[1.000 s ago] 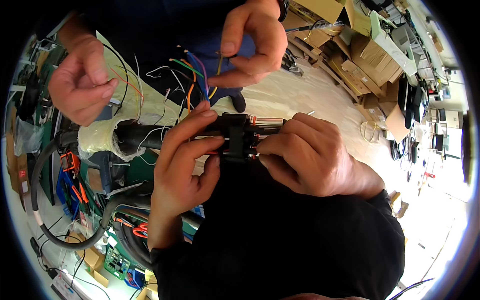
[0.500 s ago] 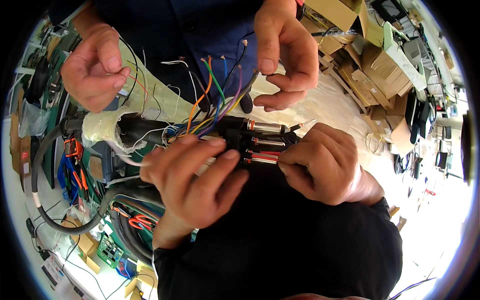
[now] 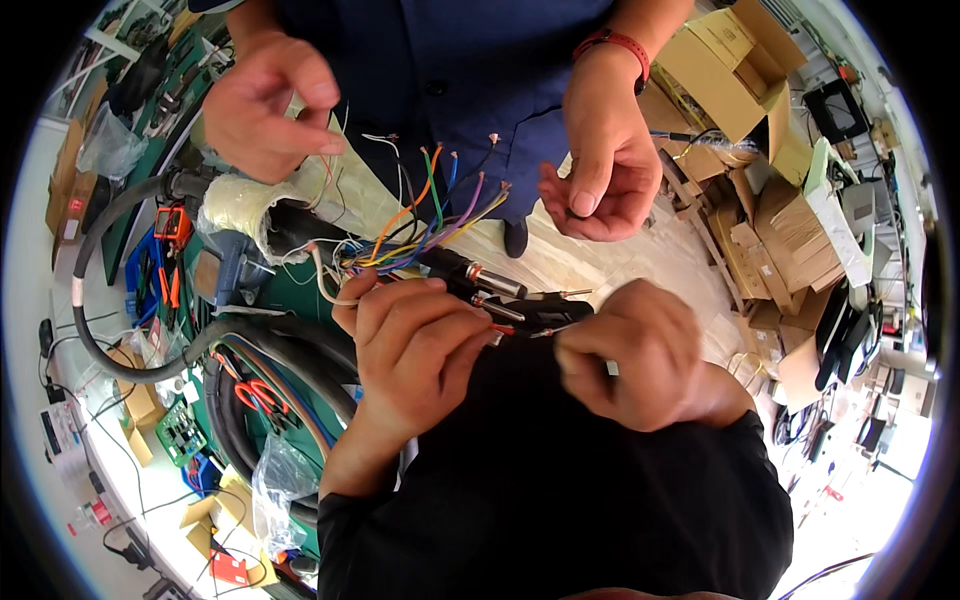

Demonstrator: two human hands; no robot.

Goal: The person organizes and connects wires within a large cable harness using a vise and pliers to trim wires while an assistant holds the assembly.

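A black connector (image 3: 447,264) with several silver metal pins (image 3: 500,281) lies at the end of a thick black cable, in front of my body. My left hand (image 3: 425,335) is curled round the connector's near side, with a red piece (image 3: 503,329) at its fingertips. A pale wire (image 3: 325,280) runs to that hand's thumb side. My right hand (image 3: 640,350), smeared by motion, is closed in a pinch right of the pins; what it pinches is hidden. Loose coloured wires (image 3: 430,215) with bared ends fan out beyond the connector.
Opposite me a person in dark blue holds out a left-side hand (image 3: 270,110) and a right-side hand (image 3: 608,165) pinching a small dark piece. At left are a vise (image 3: 232,270), coiled black cable (image 3: 225,420) and red-handled scissors (image 3: 262,395). Cardboard boxes (image 3: 770,230) are piled at right.
My right hand has moved slightly away from the pins. My left hand has closed in round the connector. The other person's left-side hand no longer pinches the thin red wire, and both their hands have shifted.
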